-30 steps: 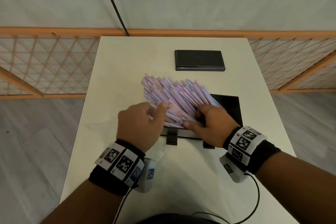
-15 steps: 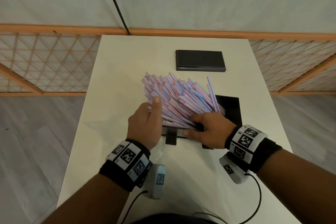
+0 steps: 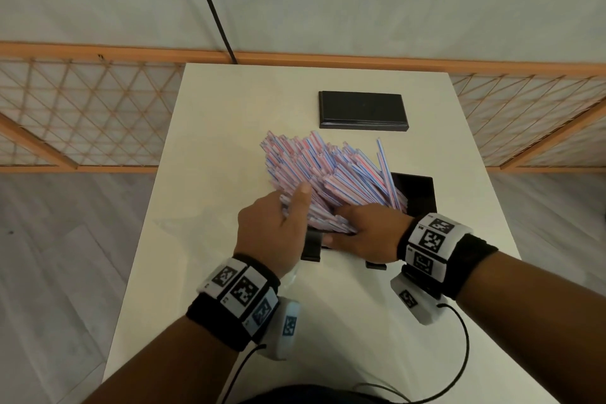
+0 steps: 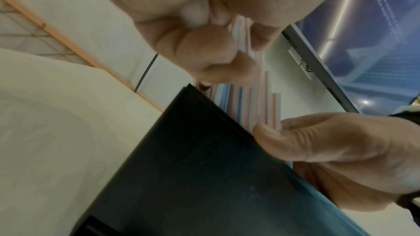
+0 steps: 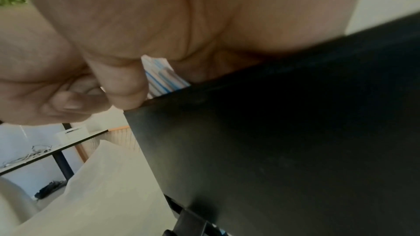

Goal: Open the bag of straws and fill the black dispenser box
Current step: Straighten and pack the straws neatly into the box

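Pink-and-blue striped straws (image 3: 328,174) are fanning out across the white table (image 3: 213,141). My left hand (image 3: 272,233) is gripping the bundle's left side, with fingers curling under it and one finger lying along the top. My right hand (image 3: 367,236) is clutching the near ends of the straws at the front rim of the black dispenser box (image 3: 418,193). The bundle is slanting out of that box. Behind it, a flat black lid (image 3: 362,108) is lying apart.

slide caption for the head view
Left hand and right hand hold fanned striped straws in the black box, lid lying behind.
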Demonstrator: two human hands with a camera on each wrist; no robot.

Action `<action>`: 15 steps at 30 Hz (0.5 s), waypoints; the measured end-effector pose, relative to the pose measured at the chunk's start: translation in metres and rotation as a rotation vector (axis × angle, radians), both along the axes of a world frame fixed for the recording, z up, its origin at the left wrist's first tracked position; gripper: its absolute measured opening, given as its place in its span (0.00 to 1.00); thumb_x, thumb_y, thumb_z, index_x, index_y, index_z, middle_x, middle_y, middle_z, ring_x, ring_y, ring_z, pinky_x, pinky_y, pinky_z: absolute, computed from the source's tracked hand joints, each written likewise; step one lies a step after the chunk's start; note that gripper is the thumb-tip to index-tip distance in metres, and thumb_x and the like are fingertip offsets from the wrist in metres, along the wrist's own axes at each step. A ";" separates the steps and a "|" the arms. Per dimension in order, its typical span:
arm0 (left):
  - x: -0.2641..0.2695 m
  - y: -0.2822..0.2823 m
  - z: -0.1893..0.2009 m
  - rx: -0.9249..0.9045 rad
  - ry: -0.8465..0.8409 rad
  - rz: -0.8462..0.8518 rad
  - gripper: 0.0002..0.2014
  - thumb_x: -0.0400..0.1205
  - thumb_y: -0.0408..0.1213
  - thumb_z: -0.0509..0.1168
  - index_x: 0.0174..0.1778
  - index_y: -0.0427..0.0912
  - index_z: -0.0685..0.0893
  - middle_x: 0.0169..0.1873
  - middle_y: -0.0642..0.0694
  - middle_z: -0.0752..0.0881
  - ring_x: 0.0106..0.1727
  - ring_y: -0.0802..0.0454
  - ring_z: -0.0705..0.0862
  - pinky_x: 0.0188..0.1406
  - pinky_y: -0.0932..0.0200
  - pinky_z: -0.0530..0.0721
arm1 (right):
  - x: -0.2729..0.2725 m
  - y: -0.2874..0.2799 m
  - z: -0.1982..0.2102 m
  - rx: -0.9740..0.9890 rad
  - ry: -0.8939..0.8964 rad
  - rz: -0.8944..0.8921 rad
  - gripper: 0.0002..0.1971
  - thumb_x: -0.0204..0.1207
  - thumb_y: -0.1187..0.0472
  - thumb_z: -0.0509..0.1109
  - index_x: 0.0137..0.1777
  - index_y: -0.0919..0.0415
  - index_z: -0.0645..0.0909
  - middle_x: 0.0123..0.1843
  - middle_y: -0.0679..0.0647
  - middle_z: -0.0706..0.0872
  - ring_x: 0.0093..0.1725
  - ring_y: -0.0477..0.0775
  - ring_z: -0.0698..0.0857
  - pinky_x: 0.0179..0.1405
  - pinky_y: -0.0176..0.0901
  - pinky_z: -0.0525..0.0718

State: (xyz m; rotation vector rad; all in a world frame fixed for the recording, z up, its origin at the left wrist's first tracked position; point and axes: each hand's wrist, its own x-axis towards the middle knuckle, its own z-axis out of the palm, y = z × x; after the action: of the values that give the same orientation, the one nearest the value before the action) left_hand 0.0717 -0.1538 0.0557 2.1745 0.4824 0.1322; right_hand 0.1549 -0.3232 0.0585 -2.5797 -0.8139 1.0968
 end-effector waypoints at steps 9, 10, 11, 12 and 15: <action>0.009 0.000 0.009 -0.259 0.101 0.083 0.37 0.88 0.61 0.56 0.41 0.26 0.88 0.24 0.36 0.89 0.21 0.51 0.89 0.41 0.40 0.93 | 0.003 0.003 0.009 -0.040 0.106 -0.026 0.28 0.78 0.30 0.60 0.70 0.46 0.76 0.65 0.47 0.84 0.64 0.52 0.81 0.66 0.46 0.77; 0.009 0.000 0.008 -0.283 0.103 0.091 0.36 0.89 0.60 0.57 0.42 0.25 0.88 0.24 0.36 0.89 0.21 0.50 0.90 0.41 0.40 0.93 | 0.006 0.004 0.014 -0.063 0.128 -0.011 0.30 0.78 0.30 0.59 0.73 0.46 0.74 0.69 0.47 0.81 0.69 0.52 0.79 0.69 0.45 0.74; 0.010 0.000 0.007 -0.309 0.098 0.106 0.35 0.89 0.58 0.57 0.42 0.25 0.88 0.23 0.37 0.89 0.22 0.49 0.90 0.40 0.39 0.93 | 0.010 0.005 0.019 -0.087 0.145 0.009 0.32 0.78 0.29 0.58 0.76 0.46 0.72 0.73 0.47 0.79 0.73 0.52 0.76 0.73 0.46 0.72; 0.011 -0.001 0.006 -0.338 0.091 0.127 0.34 0.89 0.57 0.58 0.41 0.25 0.88 0.22 0.38 0.89 0.22 0.46 0.90 0.40 0.39 0.93 | 0.014 0.006 0.023 -0.119 0.155 0.031 0.34 0.77 0.28 0.58 0.78 0.46 0.69 0.76 0.46 0.76 0.77 0.52 0.73 0.76 0.48 0.69; 0.011 -0.002 0.005 -0.384 0.067 0.162 0.33 0.90 0.56 0.58 0.40 0.26 0.88 0.20 0.40 0.88 0.22 0.43 0.90 0.38 0.39 0.93 | 0.022 0.012 0.029 -0.193 0.160 0.101 0.38 0.77 0.27 0.57 0.82 0.46 0.64 0.81 0.46 0.70 0.81 0.52 0.67 0.80 0.49 0.63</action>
State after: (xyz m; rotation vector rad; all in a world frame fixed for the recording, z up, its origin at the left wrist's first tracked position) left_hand 0.0825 -0.1558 0.0610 1.7686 0.6646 0.0491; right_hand 0.1770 -0.3116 0.0879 -2.5826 -0.8451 1.4570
